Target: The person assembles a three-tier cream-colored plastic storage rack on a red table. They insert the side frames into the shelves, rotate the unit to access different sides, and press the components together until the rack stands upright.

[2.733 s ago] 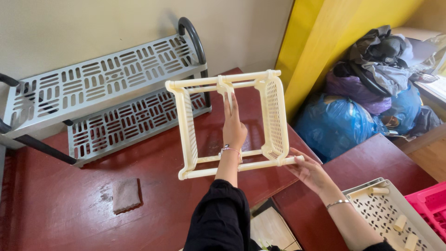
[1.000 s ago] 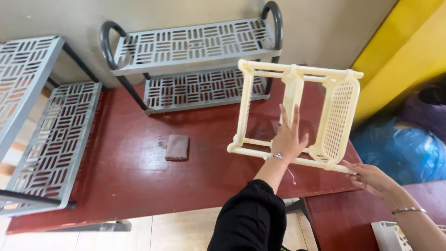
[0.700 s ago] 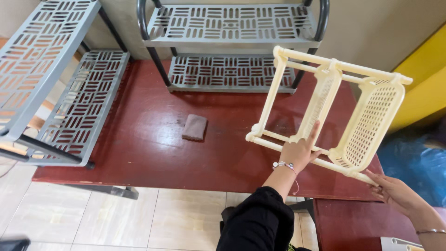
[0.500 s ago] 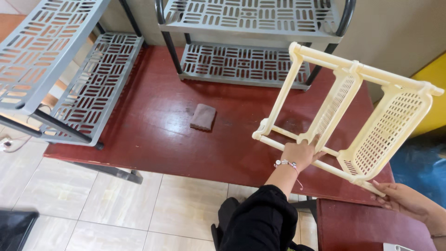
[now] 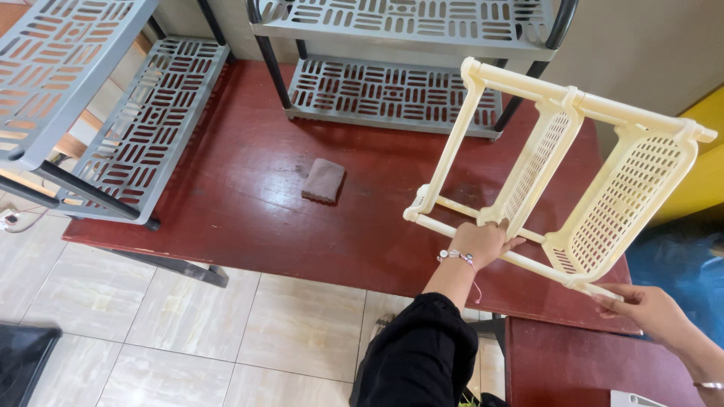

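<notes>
1. Red-brown wooden table (image 5: 226, 203) takes up most of the room here, standing on pale floor tiles (image 5: 226, 347), with a yellow wall panel (image 5: 701, 173) off to the right.
2. Two grey slotted racks are parked on it: one at the back (image 5: 392, 45) against the wall, and another on the left (image 5: 98, 98) hanging partly over the table edge. A small brown cloth pad (image 5: 323, 180) lies between them, well apart from everything else.
3. Main item is the cream plastic shelf rack (image 5: 573, 173). It looks already put together, with both perforated shelves sitting in the side rails. Right now it's tipped on its side above the table's right end, with its low rail close to the table's front edge. I can't tell whether it actually touches the wood.
4. Left hand (image 5: 483, 243), on a black-sleeved arm with a bracelet at the wrist, reaches forward and is wrapped around the lower rail beside the middle shelf.
5. Right hand (image 5: 645, 307) comes in low from the right and pinches the far end of that same rail, fingers curled under it.
6. So as far as I'd judge, the building part is done, and what's left is standing the rack upright somewhere.
</notes>
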